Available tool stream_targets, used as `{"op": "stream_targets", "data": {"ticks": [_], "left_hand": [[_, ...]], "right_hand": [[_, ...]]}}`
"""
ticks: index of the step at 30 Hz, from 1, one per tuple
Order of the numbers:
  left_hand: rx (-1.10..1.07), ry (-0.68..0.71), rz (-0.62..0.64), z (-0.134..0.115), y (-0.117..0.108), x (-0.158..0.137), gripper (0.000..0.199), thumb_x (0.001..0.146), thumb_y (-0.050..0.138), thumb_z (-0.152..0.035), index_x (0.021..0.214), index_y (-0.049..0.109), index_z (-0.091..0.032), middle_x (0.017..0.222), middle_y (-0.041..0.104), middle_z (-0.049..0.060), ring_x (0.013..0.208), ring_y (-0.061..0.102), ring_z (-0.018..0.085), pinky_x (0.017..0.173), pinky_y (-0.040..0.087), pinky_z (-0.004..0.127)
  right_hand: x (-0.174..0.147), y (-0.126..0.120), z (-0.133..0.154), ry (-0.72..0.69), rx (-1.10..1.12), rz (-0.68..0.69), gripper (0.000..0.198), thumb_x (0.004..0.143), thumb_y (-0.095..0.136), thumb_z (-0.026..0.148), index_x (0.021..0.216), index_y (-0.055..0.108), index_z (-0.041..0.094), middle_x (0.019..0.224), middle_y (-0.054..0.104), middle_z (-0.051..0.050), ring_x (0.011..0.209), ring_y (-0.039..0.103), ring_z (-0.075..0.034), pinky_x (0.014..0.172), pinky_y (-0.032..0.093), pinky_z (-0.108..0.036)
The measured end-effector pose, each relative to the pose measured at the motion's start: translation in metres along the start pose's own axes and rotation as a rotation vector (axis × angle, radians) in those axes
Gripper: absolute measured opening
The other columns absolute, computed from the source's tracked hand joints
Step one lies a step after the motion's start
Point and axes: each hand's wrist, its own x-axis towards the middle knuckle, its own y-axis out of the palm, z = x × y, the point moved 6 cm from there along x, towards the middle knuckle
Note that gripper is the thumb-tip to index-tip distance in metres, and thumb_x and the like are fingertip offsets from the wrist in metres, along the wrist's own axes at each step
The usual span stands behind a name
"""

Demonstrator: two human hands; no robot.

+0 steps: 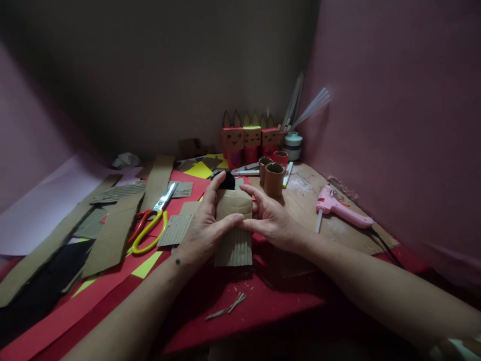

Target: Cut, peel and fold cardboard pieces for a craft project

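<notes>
Both my hands grip a piece of cardboard [235, 248], its lower part ribbed and its upper part smooth with a crease. My left hand [206, 220] wraps its left side, thumb laid across the front. From the right, my right hand [272, 220] pinches it, with the thumb in front and some fingers hidden behind. Just beyond the piece lies a black object [225, 180] that I cannot make out. Scissors [150, 218] with one red and one yellow handle rest left of my hands. Brown cardboard tubes [274, 180] stand behind my right hand.
A pink glue gun [340, 208] with its cord lies on a board at right. Boxy figures with pointed ears [251, 143] stand at the back beside a pale green jar [292, 145]. Cardboard strips [112, 235] and red paper [86, 306] spread leftward. Cardboard scraps [227, 307] lie in front.
</notes>
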Motion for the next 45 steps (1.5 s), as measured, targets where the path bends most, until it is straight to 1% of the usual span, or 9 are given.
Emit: {"op": "stream_targets", "data": {"ticks": [4, 7, 11, 22, 26, 29, 32, 39, 45], "left_hand": [[0.091, 0.020, 0.060, -0.008, 0.000, 0.001, 0.071, 0.076, 0.074, -0.027, 0.139, 0.044, -0.042, 0.134, 0.059, -0.001, 0.107, 0.063, 0.021, 0.090, 0.051, 0.030], [0.140, 0.032, 0.128, -0.012, 0.002, 0.002, 0.036, 0.074, 0.075, -0.025, 0.110, 0.072, -0.030, 0.112, 0.072, 0.001, 0.103, 0.064, 0.022, 0.090, 0.051, 0.030], [0.116, 0.032, 0.085, -0.011, 0.001, 0.002, 0.009, 0.073, 0.075, -0.023, 0.081, 0.077, -0.025, 0.088, 0.077, 0.001, 0.089, 0.068, 0.021, 0.082, 0.053, 0.030], [0.207, 0.046, -0.005, -0.012, -0.004, -0.001, 0.008, 0.071, 0.075, -0.027, 0.078, 0.076, -0.024, 0.082, 0.077, 0.002, 0.080, 0.069, 0.021, 0.076, 0.054, 0.031], [0.198, 0.052, -0.012, -0.010, -0.003, -0.003, 0.011, 0.073, 0.074, -0.029, 0.083, 0.076, -0.024, 0.087, 0.077, 0.002, 0.085, 0.069, 0.023, 0.078, 0.054, 0.033], [0.243, 0.079, 0.019, -0.012, 0.000, -0.006, 0.012, 0.075, 0.072, -0.031, 0.084, 0.076, -0.024, 0.086, 0.077, 0.002, 0.083, 0.069, 0.023, 0.077, 0.054, 0.033], [0.302, 0.103, 0.038, -0.015, 0.002, -0.007, 0.009, 0.076, 0.071, -0.029, 0.082, 0.076, -0.026, 0.083, 0.077, 0.000, 0.078, 0.068, 0.020, 0.073, 0.054, 0.030], [0.419, 0.163, 0.063, -0.015, 0.005, -0.010, 0.009, 0.079, 0.066, -0.026, 0.076, 0.074, -0.026, 0.076, 0.073, 0.000, 0.070, 0.064, 0.018, 0.064, 0.049, 0.028], [0.419, 0.177, 0.098, -0.013, 0.008, -0.011, 0.010, 0.079, 0.066, -0.026, 0.074, 0.074, -0.025, 0.077, 0.073, 0.001, 0.070, 0.063, 0.018, 0.067, 0.049, 0.029]], "right_hand": [[-0.001, -0.001, 0.001, -0.025, -0.081, 0.018, 0.081, 0.079, 0.070, 0.024, 0.146, 0.024, 0.020, 0.102, 0.061, -0.005, 0.097, 0.061, -0.019, 0.080, 0.052, -0.031], [-0.001, -0.001, 0.002, -0.041, -0.118, 0.050, 0.087, 0.080, 0.067, 0.023, 0.151, 0.017, 0.019, 0.090, 0.059, -0.001, 0.084, 0.058, -0.015, 0.074, 0.051, -0.028], [-0.002, -0.004, 0.007, -0.040, -0.202, 0.031, 0.092, 0.078, 0.068, 0.021, 0.153, 0.016, 0.023, 0.076, 0.051, 0.004, 0.068, 0.048, -0.012, 0.063, 0.046, -0.025], [-0.004, 0.000, 0.009, -0.007, -0.001, 0.007, 0.086, 0.079, 0.063, 0.017, 0.152, 0.017, 0.028, 0.071, 0.050, 0.006, 0.059, 0.045, -0.010, 0.058, 0.043, -0.023], [-0.003, 0.003, 0.014, 0.023, 0.082, 0.022, 0.058, 0.080, 0.066, 0.027, 0.135, 0.047, 0.022, 0.074, 0.056, 0.003, 0.065, 0.052, -0.011, 0.060, 0.045, -0.023], [-0.002, -0.001, 0.021, -0.004, 0.069, -0.076, 0.033, 0.079, 0.068, 0.031, 0.109, 0.061, 0.021, 0.078, 0.059, 0.001, 0.066, 0.054, -0.011, 0.059, 0.046, -0.024], [-0.002, -0.010, 0.024, -0.043, 0.025, -0.203, 0.032, 0.076, 0.072, 0.026, 0.106, 0.063, 0.021, 0.070, 0.058, 0.004, 0.062, 0.054, -0.011, 0.059, 0.046, -0.025], [-0.003, -0.017, 0.018, -0.022, -0.006, -0.289, 0.026, 0.071, 0.075, 0.025, 0.095, 0.067, 0.018, 0.079, 0.068, 0.000, 0.067, 0.060, -0.011, 0.062, 0.050, -0.026], [-0.005, -0.018, 0.020, -0.028, -0.090, -0.362, 0.013, 0.072, 0.072, 0.026, 0.081, 0.067, 0.017, 0.067, 0.064, 0.002, 0.058, 0.056, -0.010, 0.054, 0.048, -0.024]]}}
